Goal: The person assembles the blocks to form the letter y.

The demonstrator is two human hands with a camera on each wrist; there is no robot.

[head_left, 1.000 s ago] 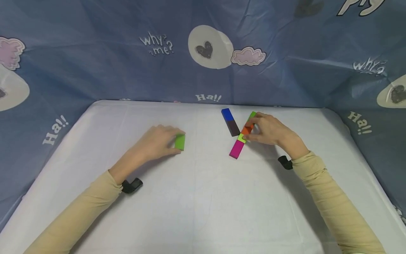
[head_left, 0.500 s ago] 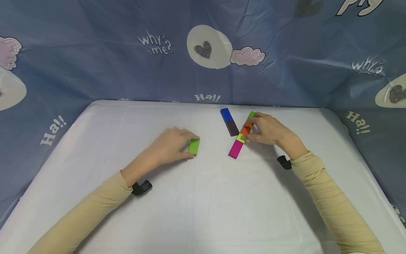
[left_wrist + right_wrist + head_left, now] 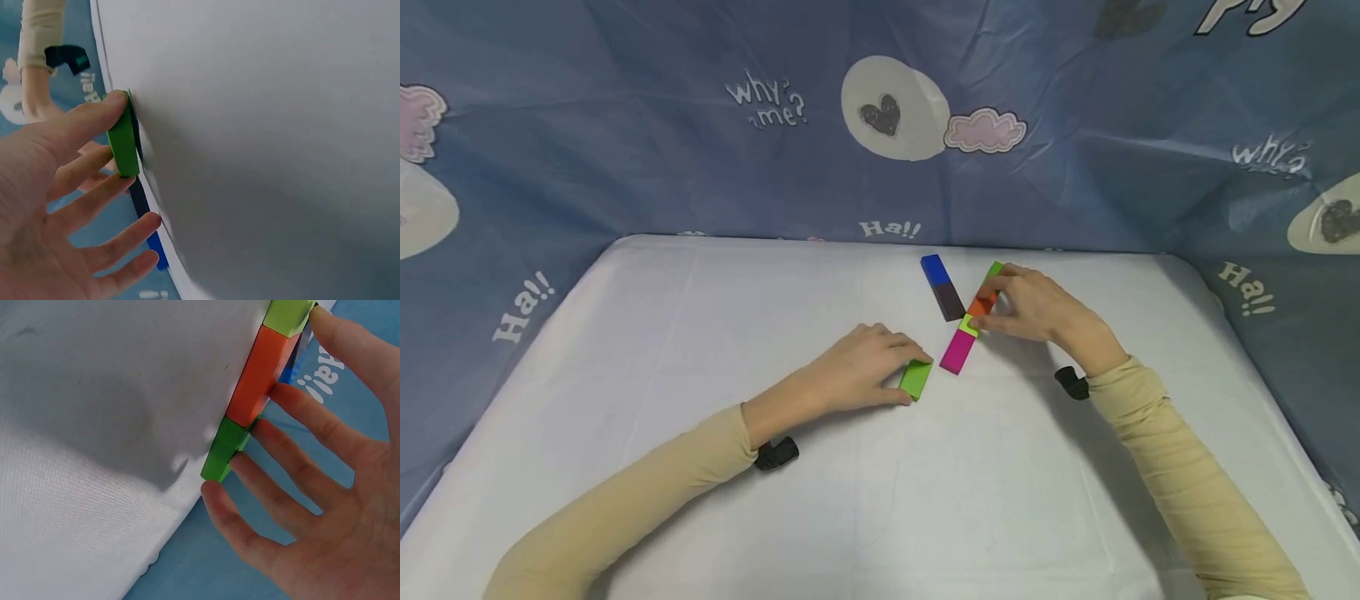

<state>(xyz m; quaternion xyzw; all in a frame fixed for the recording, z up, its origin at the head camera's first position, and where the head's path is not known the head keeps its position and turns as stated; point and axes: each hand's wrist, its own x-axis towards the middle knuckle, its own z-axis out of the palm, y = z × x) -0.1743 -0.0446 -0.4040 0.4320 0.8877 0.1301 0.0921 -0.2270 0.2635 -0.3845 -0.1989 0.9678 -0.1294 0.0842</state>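
Note:
In the head view my left hand [image 3: 865,367] pinches a green block [image 3: 916,379] between thumb and fingers, left of and below the end of a slanted row. That row, from near to far, is a magenta block [image 3: 957,352], a small lime block [image 3: 969,325], an orange block [image 3: 982,305] and a green block [image 3: 995,271]. Along the row's right side lies my right hand [image 3: 1037,307], its thumb at the lime block and its spread fingertips touching the orange and green blocks [image 3: 226,444]. A blue block [image 3: 936,269] and a dark brown block [image 3: 949,302] form a second slanted line, meeting the row near the lime block.
The blocks lie on a white cloth-covered table [image 3: 865,500]. Behind it hangs a blue printed curtain [image 3: 700,167], close to the far ends of both block lines. Each wrist bears a black camera strap [image 3: 777,454].
My left hand has carried the green block to the right and nearer to me, close to the magenta block. The right hand and the other blocks have stayed in place.

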